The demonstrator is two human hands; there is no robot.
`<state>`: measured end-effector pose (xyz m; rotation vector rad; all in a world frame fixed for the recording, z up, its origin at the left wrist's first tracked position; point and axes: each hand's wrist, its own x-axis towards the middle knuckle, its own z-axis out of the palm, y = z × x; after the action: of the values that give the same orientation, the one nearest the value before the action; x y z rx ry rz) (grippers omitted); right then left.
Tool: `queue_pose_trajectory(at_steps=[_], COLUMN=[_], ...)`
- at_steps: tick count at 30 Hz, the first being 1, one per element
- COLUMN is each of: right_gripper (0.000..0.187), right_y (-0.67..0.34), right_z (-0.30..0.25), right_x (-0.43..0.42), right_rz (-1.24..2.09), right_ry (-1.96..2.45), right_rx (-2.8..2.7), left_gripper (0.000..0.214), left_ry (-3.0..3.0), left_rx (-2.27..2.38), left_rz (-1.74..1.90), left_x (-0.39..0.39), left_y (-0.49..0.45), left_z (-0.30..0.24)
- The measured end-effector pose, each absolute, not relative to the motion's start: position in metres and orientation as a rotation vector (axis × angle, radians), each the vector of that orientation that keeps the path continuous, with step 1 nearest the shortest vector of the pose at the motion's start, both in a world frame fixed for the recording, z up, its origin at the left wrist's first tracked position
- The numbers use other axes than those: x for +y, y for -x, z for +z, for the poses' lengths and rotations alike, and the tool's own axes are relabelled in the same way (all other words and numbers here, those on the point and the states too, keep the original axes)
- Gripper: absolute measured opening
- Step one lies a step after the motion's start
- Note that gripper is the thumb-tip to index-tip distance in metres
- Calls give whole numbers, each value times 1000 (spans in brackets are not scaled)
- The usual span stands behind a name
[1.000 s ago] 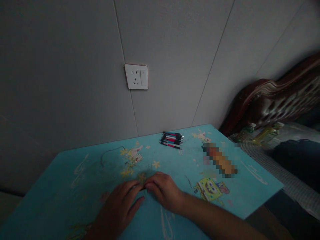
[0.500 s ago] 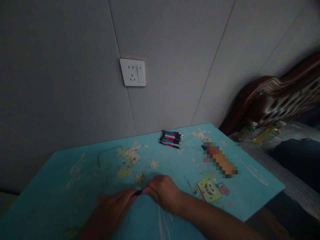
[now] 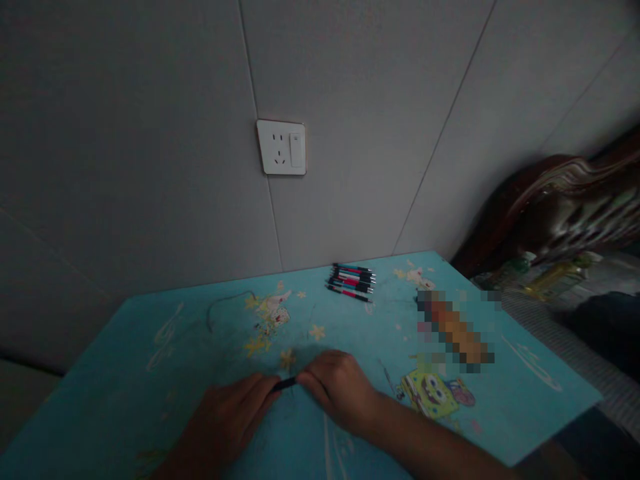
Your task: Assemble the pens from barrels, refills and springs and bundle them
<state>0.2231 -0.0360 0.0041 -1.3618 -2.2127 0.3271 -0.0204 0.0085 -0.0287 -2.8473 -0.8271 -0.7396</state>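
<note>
A slim black pen lies level between my two hands, low over the table. My left hand is closed on one end of it, and my right hand pinches the opposite end with thumb and fingers. Only a short dark stretch of the pen shows; both ends are covered by my fingers. Farther back, close to the wall, several pens with black, red, blue and white parts lie side by side in a group.
The table has a light blue cartoon-printed cover. On its right side lies a pixelated brownish long object. A thin dark string curves at the back left. A wall socket is above. Bottles lie beyond the right edge.
The view has shifted, so the table and wall sit a little farther right. Slightly more of the pen shows between my hands, which still grip it.
</note>
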Motion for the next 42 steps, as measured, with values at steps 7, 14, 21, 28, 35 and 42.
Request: queue_pose_trajectory(at_steps=[7, 14, 21, 28, 35, 42], right_gripper=[23, 33, 25, 19, 20, 21], right_y=[-222, -223, -223, -214, -234, -264], right_z=[3, 2, 2, 11, 4, -6], right_x=[-39, -38, -36, -43, -26, -2], right_rz=[451, 396, 421, 680, 462, 256], right_ry=[1227, 1278, 1173, 1160, 1273, 1579], right_rx=[-2063, -2089, -2052, -1830, -1900, -2058], left_gripper=[24, 24, 24, 24, 25, 26], left_ry=[2888, 2989, 3004, 3013, 2982, 2957], left_rx=[-897, -1032, -1096, -1146, -1259, -1361], left_rz=[-727, -772, -726, -616, -646, -763], left_x=[10, 6, 6, 4, 8, 13], left_y=[19, 13, 12, 9, 7, 6], left_z=[-27, -18, -15, -15, -17, -24])
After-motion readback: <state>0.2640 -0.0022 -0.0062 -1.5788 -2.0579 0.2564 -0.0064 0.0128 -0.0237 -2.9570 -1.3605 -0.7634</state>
